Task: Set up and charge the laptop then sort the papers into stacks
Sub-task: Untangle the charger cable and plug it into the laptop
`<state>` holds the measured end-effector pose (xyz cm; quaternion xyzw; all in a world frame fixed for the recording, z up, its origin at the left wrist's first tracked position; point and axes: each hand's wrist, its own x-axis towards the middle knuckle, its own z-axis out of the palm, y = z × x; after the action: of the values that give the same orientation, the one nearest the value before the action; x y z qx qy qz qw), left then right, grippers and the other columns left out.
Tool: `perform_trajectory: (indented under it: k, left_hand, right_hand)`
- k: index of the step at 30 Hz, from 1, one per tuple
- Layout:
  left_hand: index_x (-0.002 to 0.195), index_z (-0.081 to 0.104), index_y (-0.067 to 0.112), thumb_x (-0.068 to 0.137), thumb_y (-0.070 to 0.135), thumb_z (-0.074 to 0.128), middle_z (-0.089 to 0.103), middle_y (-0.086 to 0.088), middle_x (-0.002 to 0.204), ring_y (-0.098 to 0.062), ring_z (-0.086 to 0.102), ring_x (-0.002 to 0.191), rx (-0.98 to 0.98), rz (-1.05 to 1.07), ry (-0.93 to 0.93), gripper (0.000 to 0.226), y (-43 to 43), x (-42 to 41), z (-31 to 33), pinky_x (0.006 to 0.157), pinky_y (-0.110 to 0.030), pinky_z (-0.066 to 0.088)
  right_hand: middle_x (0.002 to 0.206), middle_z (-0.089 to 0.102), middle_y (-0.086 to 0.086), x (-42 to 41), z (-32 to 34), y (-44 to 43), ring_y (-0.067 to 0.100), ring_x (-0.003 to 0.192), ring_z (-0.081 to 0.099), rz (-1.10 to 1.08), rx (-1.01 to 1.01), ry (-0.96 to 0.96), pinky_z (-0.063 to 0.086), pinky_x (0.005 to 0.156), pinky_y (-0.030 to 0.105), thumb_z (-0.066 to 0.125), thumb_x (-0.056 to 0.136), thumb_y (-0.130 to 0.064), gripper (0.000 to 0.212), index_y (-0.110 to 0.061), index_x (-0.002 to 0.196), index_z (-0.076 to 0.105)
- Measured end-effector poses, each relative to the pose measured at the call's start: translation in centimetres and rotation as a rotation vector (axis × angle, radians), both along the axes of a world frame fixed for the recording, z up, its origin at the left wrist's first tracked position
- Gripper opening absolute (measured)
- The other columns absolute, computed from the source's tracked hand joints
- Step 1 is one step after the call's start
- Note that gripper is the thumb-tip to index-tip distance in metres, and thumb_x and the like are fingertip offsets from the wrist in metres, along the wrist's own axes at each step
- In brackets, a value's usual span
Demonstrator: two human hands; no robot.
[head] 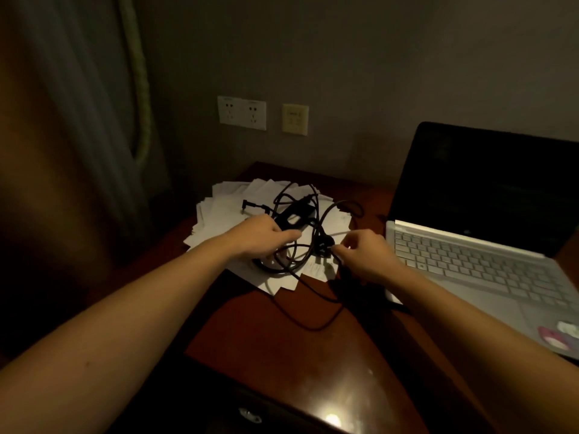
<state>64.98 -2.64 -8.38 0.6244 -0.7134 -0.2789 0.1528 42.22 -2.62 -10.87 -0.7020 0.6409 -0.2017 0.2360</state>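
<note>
So the dark reddish-brown wooden worktop has a messy fan of white paper sheets at its far left corner, and a black laptop charger brick sits right on top of them with its tangled black cable looping all over the sheets and trailing off onto the bare wood toward the camera. The cable's small angled barrel plug lies on the papers just behind the left hand. Left hand is down on the cable loops beside the brick, fingers curled loosely; can't tell if it's really gripping anything. Right hand is pinching the cable between thumb and fingertips, next to a bundled knot of cord. The silver laptop with the dark screen stands open at the right, nothing plugged into the white double wall socket above the papers.
</note>
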Motion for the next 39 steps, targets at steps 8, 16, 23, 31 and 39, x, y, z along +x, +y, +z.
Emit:
perform_trajectory:
  k: [8, 16, 23, 31, 39]
  left_hand:
    - [0.081, 0.075, 0.018, 0.092, 0.058, 0.061, 0.065, -0.009, 0.072, -0.023, 0.059, 0.064, -0.041, -0.080, -0.114, 0.044, -1.8, -1.0, 0.7, 0.061, -0.034, 0.045]
    - [0.104, 0.068, 0.008, 0.099, 0.058, 0.041, 0.067, -0.016, 0.089, -0.030, 0.065, 0.082, -0.098, 0.384, 0.067, 0.057, -5.0, -0.9, 3.1, 0.066, -0.034, 0.046]
    - [0.086, 0.062, 0.014, 0.098, 0.028, 0.062, 0.069, -0.007, 0.080, -0.016, 0.060, 0.063, -0.034, 0.321, 0.168, 0.018, -7.1, -1.3, 2.6, 0.055, -0.028, 0.044]
    - [0.141, 0.048, 0.010, 0.094, -0.002, 0.063, 0.070, -0.010, 0.110, -0.021, 0.073, 0.094, -0.029, 0.308, 0.763, 0.050, -7.2, -0.3, 3.6, 0.072, -0.027, 0.063]
    - [0.120, 0.056, 0.011, 0.104, 0.004, 0.048, 0.075, -0.012, 0.095, -0.020, 0.077, 0.082, -0.028, 0.229, 1.046, 0.019, -4.8, -0.4, 7.9, 0.070, -0.030, 0.062]
  right_hand:
    - [0.082, 0.071, 0.005, 0.9, 0.8, -1.2, 0.003, 0.043, 0.055, 0.002, 0.105, -0.159, 0.040, 0.040, 0.018, 0.058, 0.096, -0.044, 0.032, -0.017, 0.112, 0.058]
    - [0.088, 0.067, 0.005, 2.2, 0.7, -3.0, 0.018, 0.077, 0.066, -0.046, 0.096, -0.151, 0.056, 0.069, 0.032, 0.056, 0.091, -0.059, 0.043, -0.016, 0.096, 0.059]
    - [0.063, 0.062, 0.006, 2.2, 1.2, -4.2, 0.018, 0.049, 0.056, -0.049, 0.195, -0.143, 0.044, 0.043, 0.024, 0.063, 0.089, -0.046, 0.038, -0.008, 0.084, 0.062]
    - [0.092, 0.070, 0.006, 2.7, 0.1, -5.0, 0.015, 0.068, 0.064, -0.152, 0.097, -0.515, 0.049, 0.055, 0.026, 0.050, 0.099, -0.026, 0.023, -0.017, 0.117, 0.061]
    - [0.068, 0.070, 0.009, 1.2, 2.9, -4.2, 0.021, 0.058, 0.069, -0.142, 0.047, -0.004, 0.058, 0.052, 0.030, 0.060, 0.096, -0.033, 0.034, -0.002, 0.083, 0.070]
